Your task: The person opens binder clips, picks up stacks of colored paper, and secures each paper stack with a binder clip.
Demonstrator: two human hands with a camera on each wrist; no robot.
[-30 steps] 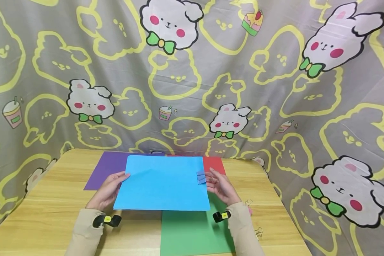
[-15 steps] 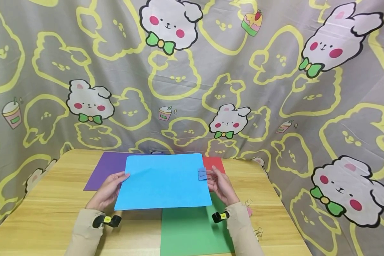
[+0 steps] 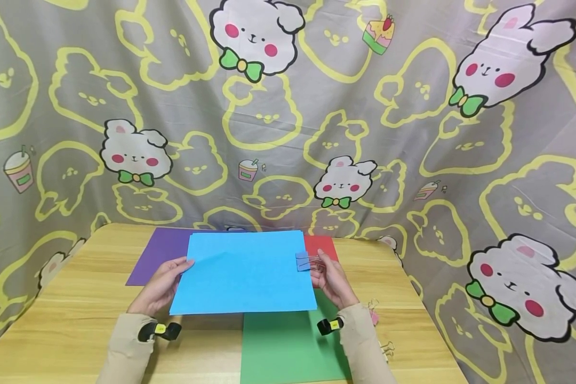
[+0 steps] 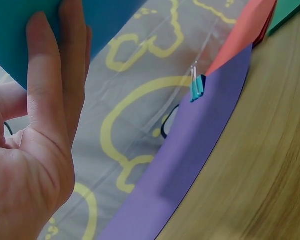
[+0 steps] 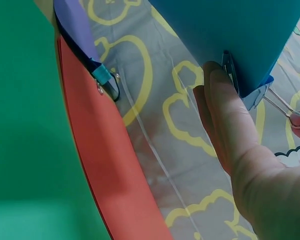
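Blue paper [image 3: 245, 272] hangs above the wooden table [image 3: 67, 309], its long axis running from one hand to the other. The left hand [image 3: 158, 285] pinches the left short edge, thumb on top and fingers underneath. At the opposite short edge, near its middle, sits a blue clip [image 3: 302, 262], and the right hand [image 3: 333, 280] is by far the nearer to it. The clip's mouth faces left, inward over the paper, while its wire handle [image 5: 283, 101] points right, straight into the right hand, so clip and grip lie along one line, square to the edge. That hand pinches the clip: the thumb meets the looped end of the handle and the fingers seem to press from below. Whether the clip bites fully or is being squeezed apart, I cannot tell. Beneath the paper lie green paper [image 3: 288, 352] on the near side, and red paper [image 3: 322, 248] and purple paper [image 3: 156, 258] along the far side.
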